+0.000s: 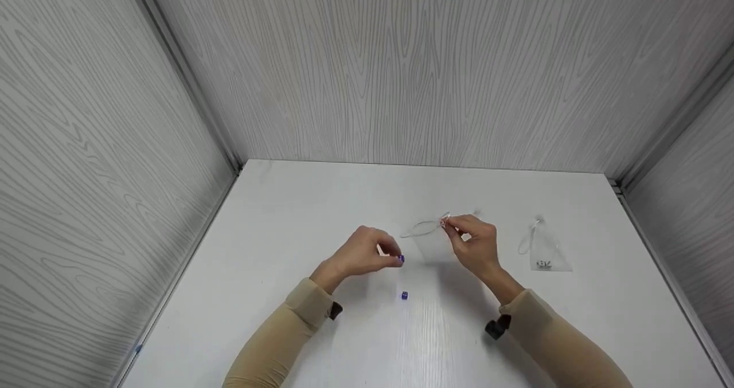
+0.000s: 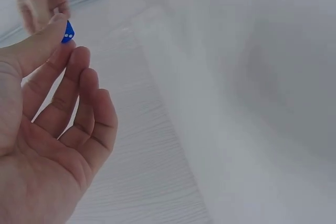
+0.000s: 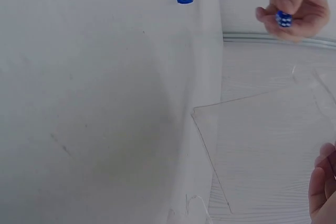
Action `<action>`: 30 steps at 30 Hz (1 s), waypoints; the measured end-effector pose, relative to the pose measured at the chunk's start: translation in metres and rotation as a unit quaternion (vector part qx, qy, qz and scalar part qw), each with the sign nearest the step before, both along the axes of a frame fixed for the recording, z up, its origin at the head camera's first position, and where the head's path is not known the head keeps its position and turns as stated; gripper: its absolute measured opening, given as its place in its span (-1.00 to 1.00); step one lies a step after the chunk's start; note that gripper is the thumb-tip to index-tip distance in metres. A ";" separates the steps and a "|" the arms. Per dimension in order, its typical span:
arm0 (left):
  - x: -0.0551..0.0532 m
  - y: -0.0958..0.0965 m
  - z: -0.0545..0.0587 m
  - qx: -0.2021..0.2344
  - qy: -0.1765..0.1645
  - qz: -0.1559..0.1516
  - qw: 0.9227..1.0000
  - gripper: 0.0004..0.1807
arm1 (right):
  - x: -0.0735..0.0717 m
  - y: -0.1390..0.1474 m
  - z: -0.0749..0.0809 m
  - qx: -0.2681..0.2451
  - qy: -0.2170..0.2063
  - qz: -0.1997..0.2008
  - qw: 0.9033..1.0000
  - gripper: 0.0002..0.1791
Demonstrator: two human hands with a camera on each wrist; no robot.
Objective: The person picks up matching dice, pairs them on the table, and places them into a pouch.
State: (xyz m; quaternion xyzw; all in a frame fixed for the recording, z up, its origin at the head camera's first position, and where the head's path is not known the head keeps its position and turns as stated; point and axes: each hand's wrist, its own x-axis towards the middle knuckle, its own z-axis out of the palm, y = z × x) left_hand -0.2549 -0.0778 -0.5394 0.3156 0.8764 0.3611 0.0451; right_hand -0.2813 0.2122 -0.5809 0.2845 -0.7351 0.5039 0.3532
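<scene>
My left hand [image 1: 364,253] pinches a small blue die [image 2: 67,33] with white pips between thumb and index finger; the other fingers are loosely bent in the left wrist view. To its right, my right hand [image 1: 477,246] grips the upper edge of a clear plastic bag [image 3: 257,140] with thumb and fingertips. A thin pale loop of string [image 1: 421,227] sticks out leftward from that edge. The bag hangs below the fingers, see-through and hard to make out in the head view. A second blue die [image 1: 405,296] lies on the table in front of the hands.
Another clear bag [image 1: 550,253] with dark printing and a string loop lies flat on the white table [image 1: 309,199] to the right. Grey wood-grain panels [image 1: 395,73] stand at the back and both sides. Black wrist-worn devices [image 1: 496,326] sit at the cuffs.
</scene>
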 end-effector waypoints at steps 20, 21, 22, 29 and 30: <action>-0.037 0.030 0.023 0.087 0.050 0.051 0.994 -0.82 | 0.005 -0.004 0.006 0.026 -0.011 -0.001 1.000 -0.74; -0.037 0.031 0.021 0.088 0.051 0.052 0.993 -0.81 | 0.005 -0.003 0.006 0.025 -0.014 0.001 1.000 -0.75; -0.037 0.032 0.020 0.090 0.053 0.054 0.993 -0.80 | 0.005 -0.003 0.006 0.026 -0.017 0.001 1.000 -0.75; -0.036 0.026 0.013 0.123 0.073 0.062 0.988 -0.76 | 0.004 0.000 0.006 0.023 -0.010 -0.003 1.000 -0.76; -0.035 0.024 0.012 0.129 0.073 0.063 0.987 -0.76 | 0.004 0.001 0.006 0.023 -0.007 -0.004 1.000 -0.75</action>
